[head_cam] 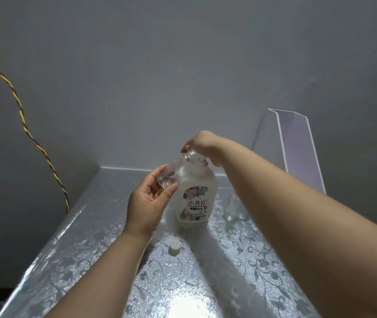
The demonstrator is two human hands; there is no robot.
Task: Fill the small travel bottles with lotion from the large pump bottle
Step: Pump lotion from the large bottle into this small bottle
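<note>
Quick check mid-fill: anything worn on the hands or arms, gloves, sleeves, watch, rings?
No. The left hand and right hand are ungloved, no rings showing on the visible fingers. The left forearm and right forearm are bare to the frame edge: no sleeves, watch, bracelet or markings in view.

The pump bottle [194, 198] label reads "小苏打" (smaller print illegible).
</note>
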